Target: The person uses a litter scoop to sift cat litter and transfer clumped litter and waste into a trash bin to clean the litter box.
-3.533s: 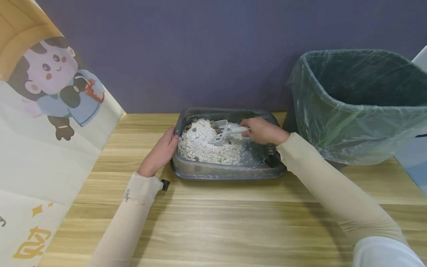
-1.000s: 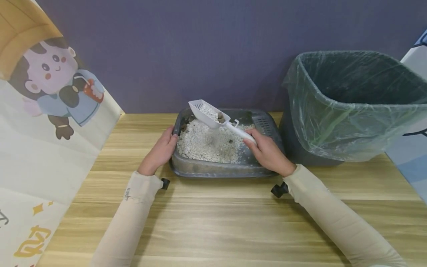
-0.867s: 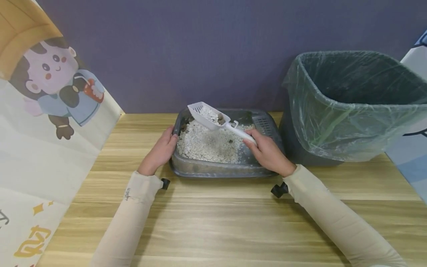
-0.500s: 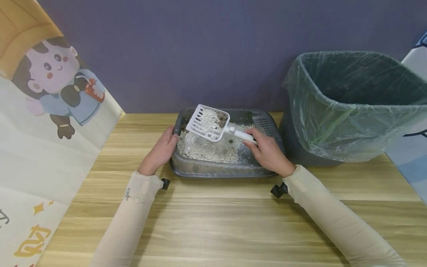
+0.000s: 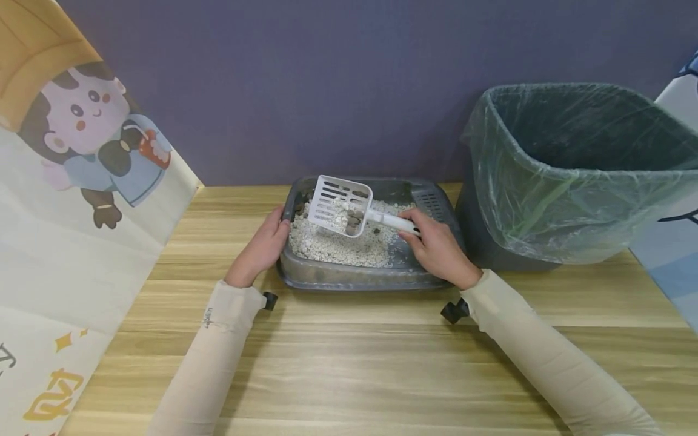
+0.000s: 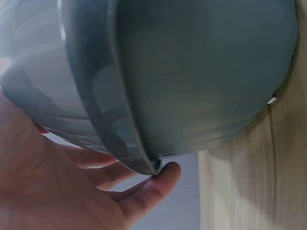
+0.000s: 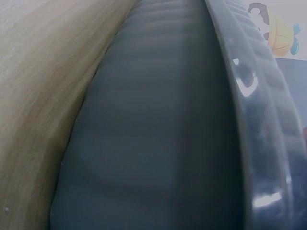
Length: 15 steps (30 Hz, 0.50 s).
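Observation:
In the head view a grey litter box [image 5: 327,275] holds pale litter [image 5: 349,251] with some brown clumps. My right hand [image 5: 438,248] grips the handle of a white slotted litter scoop [image 5: 327,188]. The scoop hangs over the litter, its head tilted, with litter and brown clumps along its lower edge. At the box's left end my left hand [image 5: 262,245] holds the rim, thumb on top. The left wrist view shows its fingers [image 6: 148,194] at the rim of the box [image 6: 206,81]. The right wrist view shows only the box's side [image 7: 144,120]; the scoop is hidden there.
A dark bin [image 5: 480,242] lined with a clear plastic bag [image 5: 572,212] stands right of the box. The wooden table [image 5: 349,363] reaches back to a purple-grey wall [image 5: 327,91]. On the left is a cartoon-printed panel [image 5: 109,272].
My right hand has raised the scoop out of the litter, then tilted it; its load has slid together and shrunk over the last half second. My left hand stays on the rim.

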Motion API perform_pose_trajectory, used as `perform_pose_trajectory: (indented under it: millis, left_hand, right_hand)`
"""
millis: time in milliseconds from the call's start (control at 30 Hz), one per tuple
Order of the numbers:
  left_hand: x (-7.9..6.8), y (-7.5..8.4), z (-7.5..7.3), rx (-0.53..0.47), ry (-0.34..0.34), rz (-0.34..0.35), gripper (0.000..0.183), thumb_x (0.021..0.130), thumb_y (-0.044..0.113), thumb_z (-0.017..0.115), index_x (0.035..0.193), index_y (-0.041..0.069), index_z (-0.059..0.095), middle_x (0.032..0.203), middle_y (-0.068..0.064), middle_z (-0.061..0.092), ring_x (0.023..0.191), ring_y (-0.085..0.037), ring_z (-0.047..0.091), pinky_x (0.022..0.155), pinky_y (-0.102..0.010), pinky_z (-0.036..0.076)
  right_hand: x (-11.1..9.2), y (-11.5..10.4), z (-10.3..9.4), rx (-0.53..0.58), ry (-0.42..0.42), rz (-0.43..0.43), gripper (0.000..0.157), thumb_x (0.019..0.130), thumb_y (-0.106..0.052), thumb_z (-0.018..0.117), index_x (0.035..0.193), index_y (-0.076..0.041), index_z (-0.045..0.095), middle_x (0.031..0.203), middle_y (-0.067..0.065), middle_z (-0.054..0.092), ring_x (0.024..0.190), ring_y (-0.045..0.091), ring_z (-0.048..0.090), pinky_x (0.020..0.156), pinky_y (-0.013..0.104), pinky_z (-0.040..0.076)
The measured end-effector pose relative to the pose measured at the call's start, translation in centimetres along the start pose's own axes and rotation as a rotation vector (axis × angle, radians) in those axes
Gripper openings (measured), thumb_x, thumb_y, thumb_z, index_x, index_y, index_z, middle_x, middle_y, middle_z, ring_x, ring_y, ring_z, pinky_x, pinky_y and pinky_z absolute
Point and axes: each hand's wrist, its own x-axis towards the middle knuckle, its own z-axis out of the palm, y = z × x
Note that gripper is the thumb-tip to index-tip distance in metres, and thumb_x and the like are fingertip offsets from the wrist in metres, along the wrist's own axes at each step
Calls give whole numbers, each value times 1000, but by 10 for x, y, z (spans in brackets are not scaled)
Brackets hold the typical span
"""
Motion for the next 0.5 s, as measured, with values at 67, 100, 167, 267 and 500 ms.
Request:
perform_pose_trajectory:
  millis: [67,100,167,267,500]
  left_hand:
    - [0,0,0,-1,0,1,51,102,20,26,146,-5,22,146,-27,26,136,-37,22,110,-49,19]
    - [0,0,0,-1,-1,1,51,102,20,26,146,-5,22,146,-27,26,136,-37,22,110,-49,19]
    - [1,-1,0,0,0,1,51,102,20,26,146,-5,22,146,-27,26,136,-37,22,110,-49,19]
    - [0,-2,0,4,1,1,51,102,21,26,146,-5,22,145,-27,27,136,-36,23,110,-49,20]
    - [0,-2,0,5,6,5,51,102,20,26,146,-4,24,143,-26,30,134,-36,25,109,-49,21]
  right_hand:
    - [0,0,0,2,0,4,29,95,-14,56,123,-10,50,88,1,57,53,13,42,48,32,38]
    - [0,0,0,2,0,7,29,95,-15,56,123,-10,50,88,1,57,52,13,42,47,32,38]
    - [0,0,0,1,-1,13,29,95,-15,57,123,-10,50,87,1,57,52,13,42,47,32,38]
    - [-1,1,0,11,-5,20,29,96,-15,56,124,-10,50,88,2,58,53,13,43,48,32,38]
    - [-1,2,-1,49,-31,48,33,98,-24,51,126,-7,51,81,2,55,55,16,43,51,33,38]
